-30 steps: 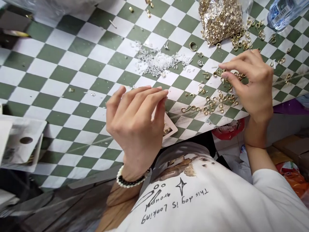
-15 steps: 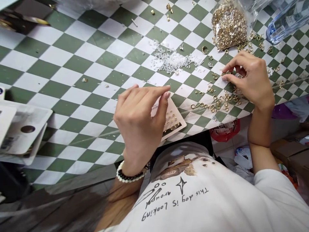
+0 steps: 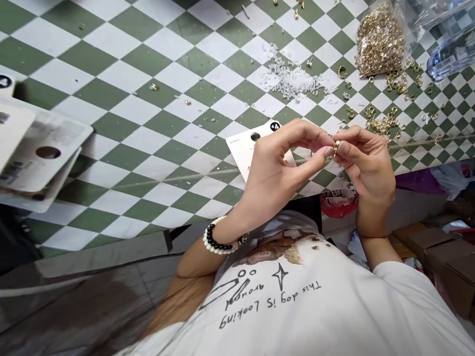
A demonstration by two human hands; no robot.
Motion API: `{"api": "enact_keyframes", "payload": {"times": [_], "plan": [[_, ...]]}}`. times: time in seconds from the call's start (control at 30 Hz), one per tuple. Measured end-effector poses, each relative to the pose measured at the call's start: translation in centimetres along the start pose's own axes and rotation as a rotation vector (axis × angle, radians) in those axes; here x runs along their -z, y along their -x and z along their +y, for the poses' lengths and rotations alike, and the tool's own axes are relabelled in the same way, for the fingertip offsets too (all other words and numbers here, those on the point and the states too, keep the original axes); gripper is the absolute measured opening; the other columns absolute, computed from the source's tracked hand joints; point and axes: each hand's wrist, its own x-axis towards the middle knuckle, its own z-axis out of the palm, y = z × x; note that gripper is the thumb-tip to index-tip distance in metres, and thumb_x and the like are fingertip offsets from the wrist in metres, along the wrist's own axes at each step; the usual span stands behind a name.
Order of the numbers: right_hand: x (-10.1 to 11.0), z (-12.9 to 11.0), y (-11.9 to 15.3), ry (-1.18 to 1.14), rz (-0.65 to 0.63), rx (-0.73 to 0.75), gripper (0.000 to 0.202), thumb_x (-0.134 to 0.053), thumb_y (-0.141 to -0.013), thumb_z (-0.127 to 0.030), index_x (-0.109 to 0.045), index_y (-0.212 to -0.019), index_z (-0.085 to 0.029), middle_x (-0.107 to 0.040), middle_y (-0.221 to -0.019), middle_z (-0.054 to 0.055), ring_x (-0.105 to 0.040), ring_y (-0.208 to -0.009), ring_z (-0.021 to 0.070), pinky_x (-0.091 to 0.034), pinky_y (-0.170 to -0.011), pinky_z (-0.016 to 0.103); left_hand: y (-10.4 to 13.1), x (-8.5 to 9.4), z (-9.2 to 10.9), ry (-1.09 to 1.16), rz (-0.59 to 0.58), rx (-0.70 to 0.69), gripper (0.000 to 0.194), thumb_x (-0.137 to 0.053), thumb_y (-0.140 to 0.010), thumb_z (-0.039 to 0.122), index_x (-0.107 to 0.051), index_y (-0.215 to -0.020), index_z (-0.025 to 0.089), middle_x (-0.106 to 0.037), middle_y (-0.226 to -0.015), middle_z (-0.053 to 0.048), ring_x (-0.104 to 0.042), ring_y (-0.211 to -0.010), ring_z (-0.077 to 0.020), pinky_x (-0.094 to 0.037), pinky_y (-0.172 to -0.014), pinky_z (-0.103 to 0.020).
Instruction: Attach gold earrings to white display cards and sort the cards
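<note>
My right hand [image 3: 367, 163] pinches a small gold hoop earring [image 3: 336, 147] between thumb and fingers. My left hand [image 3: 284, 158], a black and white beaded bracelet at its wrist, has thumb and fingertips pressed together right against the earring. Whatever lies in that left pinch is too small to make out. Partly covered by my left hand, a white earring card [image 3: 243, 143] with a hole and a black price dot lies on the checkered table [image 3: 148, 133]. Loose gold earring pieces [image 3: 386, 121] are scattered beyond my right hand.
A heap of small clear plastic bits [image 3: 293, 79] lies beyond my hands. At the far right stand a bag of gold pieces [image 3: 382, 42] and a clear bottle [image 3: 451, 57]. Stacked white cards [image 3: 63, 133] sit at the left edge. Cardboard boxes [image 3: 441, 257] are on the floor.
My right hand has come away from the loose gold pieces with an earring. My left hand has moved right, off the card's middle, and the fingertips of both hands now meet. The view has shifted.
</note>
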Motion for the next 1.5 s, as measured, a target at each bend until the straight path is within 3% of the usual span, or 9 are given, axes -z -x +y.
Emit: {"api": "enact_keyframes", "payload": {"times": [0.17,0.3,0.53,0.7,0.93,1.1,1.27,1.5], "plan": [[-0.5,-0.3,-0.1,-0.047,-0.03,-0.012,0.02,-0.089,-0.076,-0.039,-0.076,-0.076,-0.023,-0.062,-0.07,-0.003,-0.052,-0.057,0.0073,-0.045,-0.052,0.022,0.1,0.4,0.1,0.043,-0.012,0.014,0.006,-0.069,-0.091,0.012,-0.071,-0.089,0.017,-0.073,-0.087,-0.003,-0.069,-0.08,-0.0128,-0.061,-0.076,-0.027],[-0.7,-0.3,-0.2,-0.005,-0.044,-0.022,0.029,-0.089,-0.074,-0.044,-0.07,-0.072,-0.022,-0.061,-0.072,-0.002,-0.051,-0.059,0.0079,-0.044,-0.053,0.023,0.1,0.4,-0.1,-0.004,-0.002,0.007,0.005,-0.071,-0.091,0.013,-0.072,-0.088,0.017,-0.073,-0.086,-0.002,-0.069,-0.079,-0.0129,-0.06,-0.075,-0.027],[-0.9,-0.2,-0.1,0.054,0.028,-0.021,0.037,-0.092,-0.067,-0.051,-0.07,-0.07,-0.023,-0.063,-0.072,-0.002,-0.048,-0.057,0.0075,-0.041,-0.05,0.022,0.2,0.5,-0.4,-0.105,0.018,-0.062,0.008,-0.071,-0.09,0.009,-0.07,-0.085,0.016,-0.072,-0.083,-0.001,-0.066,-0.076,-0.0103,-0.052,-0.066,-0.023],[-0.4,-0.1,-0.1,0.048,-0.033,-0.02,0.028,-0.092,-0.071,-0.042,-0.073,-0.074,-0.022,-0.065,-0.074,-0.001,-0.052,-0.059,0.0075,-0.045,-0.051,0.022,0.3,0.6,-0.1,-0.219,-0.038,-0.01,0.011,-0.068,-0.089,0.008,-0.068,-0.083,0.017,-0.07,-0.081,0.001,-0.063,-0.073,-0.0089,-0.044,-0.057,-0.021],[0.1,0.8,-0.4,-0.012,-0.083,-0.011,0.018,-0.09,-0.076,-0.031,-0.075,-0.078,-0.022,-0.068,-0.078,-0.001,-0.056,-0.061,0.0075,-0.046,-0.051,0.021,0.7,0.1,-0.4,-0.262,0.003,-0.024,0.012,-0.062,-0.087,0.003,-0.065,-0.083,0.015,-0.07,-0.084,-0.001,-0.063,-0.077,-0.0094,-0.047,-0.063,-0.021],[-0.2,1.0,-0.4,-0.049,-0.09,-0.018,0.016,-0.089,-0.077,-0.03,-0.076,-0.079,-0.022,-0.067,-0.075,-0.002,-0.055,-0.06,0.0072,-0.047,-0.052,0.021,0.6,0.1,-0.6,-0.301,0.002,-0.027,0.012,-0.061,-0.086,0.005,-0.065,-0.082,0.016,-0.068,-0.082,-0.002,-0.061,-0.075,-0.0096,-0.04,-0.054,-0.02],[-0.4,1.0,-0.3,-0.029,-0.058,-0.046,0.023,-0.092,-0.073,-0.037,-0.075,-0.076,-0.022,-0.065,-0.072,-0.003,-0.054,-0.058,0.0074,-0.046,-0.051,0.022,0.4,0.5,-0.9,-0.197,-0.01,0.027,0.012,-0.062,-0.089,0.008,-0.068,-0.082,0.017,-0.068,-0.082,-0.002,-0.061,-0.075,-0.0103,-0.042,-0.056,-0.022],[-0.4,0.9,-0.1,-0.007,-0.043,-0.01,0.02,-0.09,-0.076,-0.037,-0.076,-0.079,-0.023,-0.064,-0.073,-0.003,-0.055,-0.059,0.0072,-0.047,-0.052,0.022,0.0,1.3,-0.6,0.097,-0.123,0.21,0.009,-0.068,-0.092,0.018,-0.072,-0.085,0.016,-0.072,-0.083,-0.003,-0.064,-0.073,-0.012,-0.047,-0.059,-0.024]]}}
